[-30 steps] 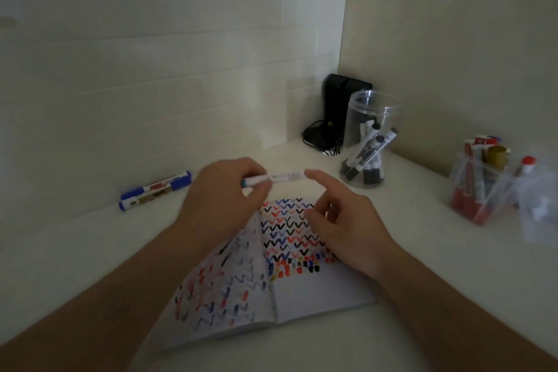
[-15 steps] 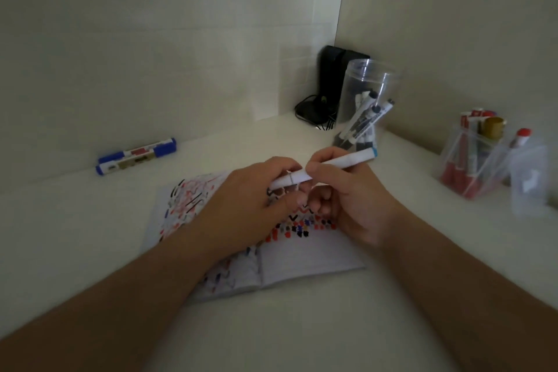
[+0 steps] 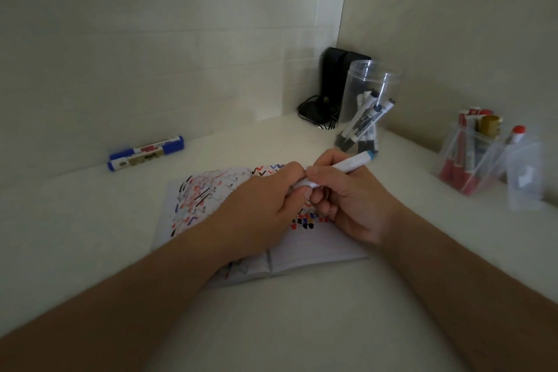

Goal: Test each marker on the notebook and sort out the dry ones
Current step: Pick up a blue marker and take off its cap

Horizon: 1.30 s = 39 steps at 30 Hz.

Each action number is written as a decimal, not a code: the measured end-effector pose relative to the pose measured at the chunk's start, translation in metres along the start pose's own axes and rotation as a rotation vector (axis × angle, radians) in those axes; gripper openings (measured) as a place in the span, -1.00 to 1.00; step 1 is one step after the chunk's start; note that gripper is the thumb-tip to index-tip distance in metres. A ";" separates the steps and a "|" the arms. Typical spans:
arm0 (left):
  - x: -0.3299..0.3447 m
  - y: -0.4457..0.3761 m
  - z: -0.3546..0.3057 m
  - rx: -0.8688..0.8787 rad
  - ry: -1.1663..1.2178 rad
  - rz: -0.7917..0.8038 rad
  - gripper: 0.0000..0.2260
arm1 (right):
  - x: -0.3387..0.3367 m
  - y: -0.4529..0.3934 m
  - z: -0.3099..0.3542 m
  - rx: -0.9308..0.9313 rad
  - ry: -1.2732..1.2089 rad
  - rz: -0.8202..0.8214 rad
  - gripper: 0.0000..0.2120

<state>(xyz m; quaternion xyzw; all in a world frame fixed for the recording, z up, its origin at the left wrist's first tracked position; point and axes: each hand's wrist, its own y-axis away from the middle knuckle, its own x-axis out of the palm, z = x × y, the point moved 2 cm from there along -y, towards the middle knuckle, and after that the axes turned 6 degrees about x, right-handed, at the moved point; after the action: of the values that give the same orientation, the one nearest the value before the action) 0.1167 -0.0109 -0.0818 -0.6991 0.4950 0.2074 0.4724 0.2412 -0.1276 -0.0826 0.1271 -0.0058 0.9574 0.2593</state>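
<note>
An open notebook [image 3: 314,248] covered with coloured test marks lies on the white desk. Over its right page my right hand [image 3: 347,202] grips a white marker [image 3: 350,164] with a light blue end pointing up and right. My left hand [image 3: 259,208] meets it from the left, its fingers curled round the marker's lower end, the cap end. The tip itself is hidden between the two hands. Both forearms cross the near half of the notebook.
Two blue markers [image 3: 145,153] lie by the back wall at left. A clear jar [image 3: 367,106] holds several markers. A clear holder [image 3: 469,157] with red markers stands at right, next to a plastic bag [image 3: 525,178]. A black device [image 3: 330,84] sits in the corner.
A second ago my left hand held the marker alone above the notebook. My right hand then took hold of its barrel, and both hands have come down close over the right page.
</note>
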 end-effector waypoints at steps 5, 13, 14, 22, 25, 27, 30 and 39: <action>0.003 0.000 0.004 -0.009 0.030 0.011 -0.85 | -0.002 -0.001 -0.003 0.004 -0.020 0.017 -0.73; 0.002 -0.003 0.010 -0.046 0.038 0.049 -0.83 | -0.008 -0.003 -0.002 -0.014 -0.013 -0.003 -0.73; 0.001 -0.003 0.009 -0.075 0.049 0.073 -0.70 | -0.010 -0.003 -0.001 -0.014 -0.013 -0.021 -0.72; -0.014 0.009 0.016 -0.180 -0.195 0.308 -0.50 | -0.036 -0.004 0.009 -0.011 -0.193 -0.107 -0.95; -0.013 0.007 0.018 -0.184 -0.201 0.323 -0.52 | -0.036 -0.001 0.012 0.078 -0.083 -0.016 -0.91; -0.012 0.005 0.018 -0.191 -0.190 0.321 -0.51 | -0.036 0.003 0.019 0.145 0.031 0.038 -0.94; -0.011 0.005 0.019 -0.187 -0.193 0.341 -0.48 | -0.039 0.009 0.022 0.161 0.173 0.022 -0.83; -0.007 0.002 0.019 -0.182 -0.226 0.361 -0.44 | -0.030 0.028 0.006 -0.105 0.678 -0.282 -0.72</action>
<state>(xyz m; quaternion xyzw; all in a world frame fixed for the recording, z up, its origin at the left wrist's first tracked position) 0.1151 0.0093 -0.0863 -0.6112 0.5353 0.4094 0.4151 0.2536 -0.1672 -0.0829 -0.2114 0.0491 0.8984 0.3818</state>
